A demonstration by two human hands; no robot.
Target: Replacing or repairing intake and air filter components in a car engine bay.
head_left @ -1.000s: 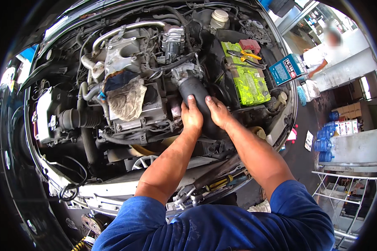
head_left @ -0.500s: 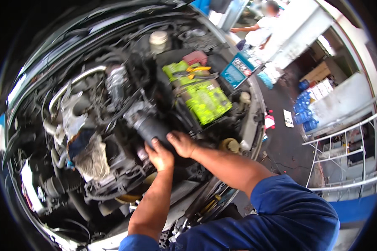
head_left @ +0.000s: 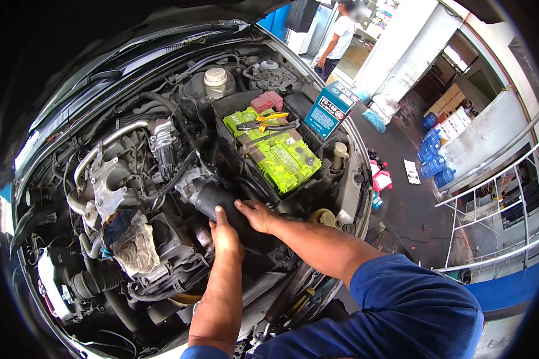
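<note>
Both hands are wrapped round a thick black rubber duct, which meets a metal housing in the engine bay. My left hand grips its near-left side, thumb on top; my right hand holds the right side, its lower fingers hidden. Just beyond my right hand sits a yellow-green battery, with yellow-and-black pliers on top and a teal box at its right. To the left of my left hand a crumpled dirty rag lies on the engine.
A co-worker in a white shirt stands near a doorway at the back. Along the right are blue water jugs, a white metal rack and a pink object on the floor. Tools lie along the bay's front edge.
My view has swung to the right, shifting the engine leftward and tilting it in the picture. My hands keep hold of the duct. The co-worker has moved leftward along the doorway.
</note>
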